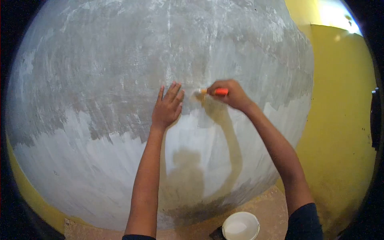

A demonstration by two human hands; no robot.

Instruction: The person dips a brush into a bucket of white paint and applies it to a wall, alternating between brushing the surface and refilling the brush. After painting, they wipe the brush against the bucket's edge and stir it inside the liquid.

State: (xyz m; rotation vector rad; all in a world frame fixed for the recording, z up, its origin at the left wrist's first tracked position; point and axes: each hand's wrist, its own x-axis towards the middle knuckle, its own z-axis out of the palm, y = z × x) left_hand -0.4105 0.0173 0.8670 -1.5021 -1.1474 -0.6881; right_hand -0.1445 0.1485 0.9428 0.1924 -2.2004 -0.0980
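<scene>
My right hand point(231, 94) is closed round the orange handle of a paintbrush point(221, 92). The brush's tip, blurred, meets the wall point(120, 52) just left of the hand. To the left, my left hand point(168, 107) lies against the wall with its fingers stretched upward and holds nothing. The wall is bare grey in its upper part and coated white lower down, with a ragged border between the two near my hands. Below, at the foot of the wall, stands a white bowl point(241, 226) with pale contents.
A yellow wall point(340, 112) adjoins on the right, with a bright light point(340, 16) at the top. A brown ledge or board point(270, 206) runs along the bottom under the bowl. A dark object point(375, 120) sits at the right edge. Shadows of my arms fall on the white area.
</scene>
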